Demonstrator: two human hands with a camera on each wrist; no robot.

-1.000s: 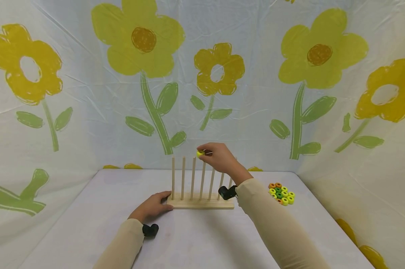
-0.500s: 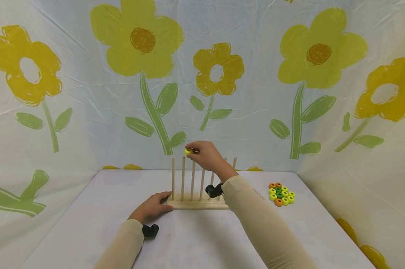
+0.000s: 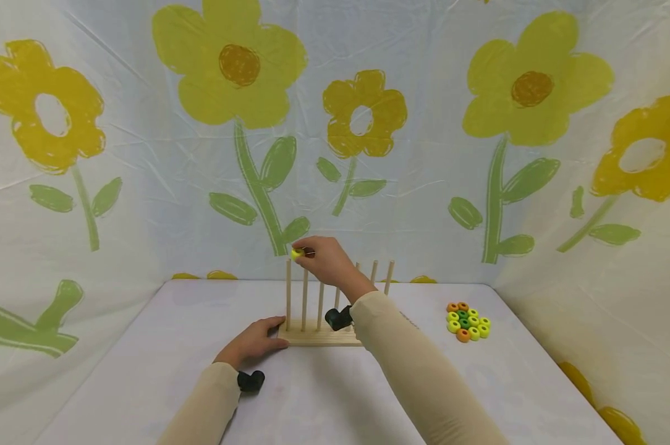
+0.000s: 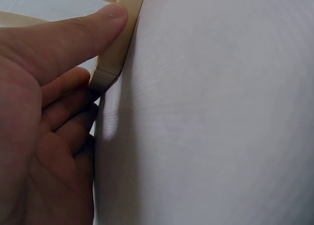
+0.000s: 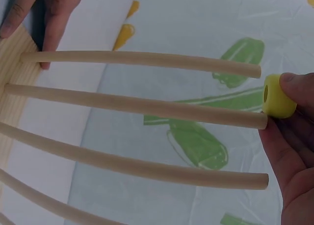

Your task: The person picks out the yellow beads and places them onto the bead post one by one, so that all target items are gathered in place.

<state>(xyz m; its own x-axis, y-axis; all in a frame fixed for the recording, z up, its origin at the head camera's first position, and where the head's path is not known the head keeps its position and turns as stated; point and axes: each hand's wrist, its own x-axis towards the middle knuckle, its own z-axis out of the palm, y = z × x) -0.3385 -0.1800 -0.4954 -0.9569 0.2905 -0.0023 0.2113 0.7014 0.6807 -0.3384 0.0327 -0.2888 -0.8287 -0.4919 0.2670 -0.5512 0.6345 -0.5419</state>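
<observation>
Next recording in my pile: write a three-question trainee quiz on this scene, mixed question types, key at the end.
1. Multiple choice: what colour is the bead pinched by the right hand? A) green B) orange C) yellow
2. True or false: the left hand holds one end of the wooden base.
3. Fill in: in the head view, the loose beads lie on the table to the ____ of the pegs.

Key: 1. C; 2. true; 3. right
</observation>
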